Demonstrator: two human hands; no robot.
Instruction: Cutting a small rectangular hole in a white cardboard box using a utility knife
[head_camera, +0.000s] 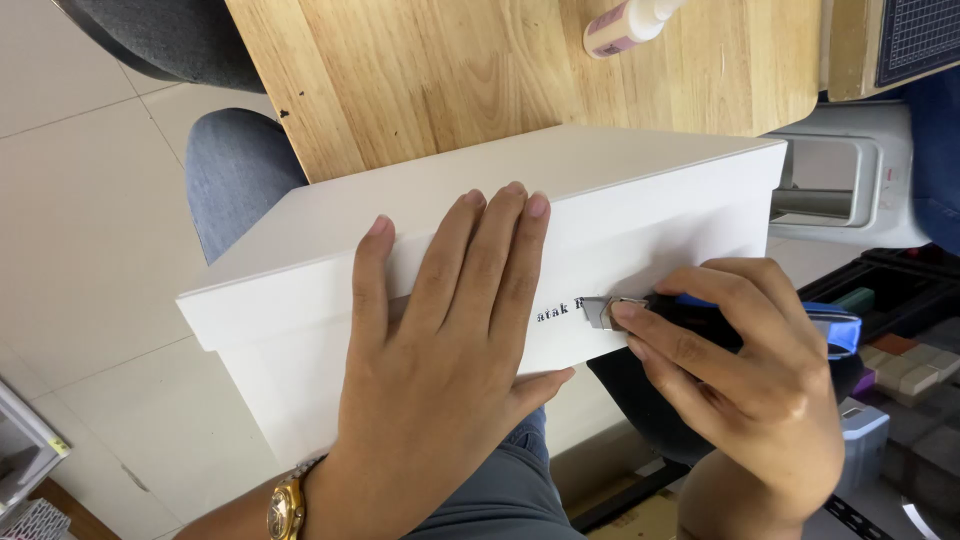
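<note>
Mid-frame, my left hand (440, 340) lies spread flat on the white box (480, 250), my right hand (740, 370) clenches a blue utility knife (700, 318), blade against its side; cutting step, steady pull seems called for.

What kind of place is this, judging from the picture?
Probably a craft or hobby workspace: a wooden table with a glue bottle, a cutting mat, and the right hand holding a utility knife against a white box.
</note>
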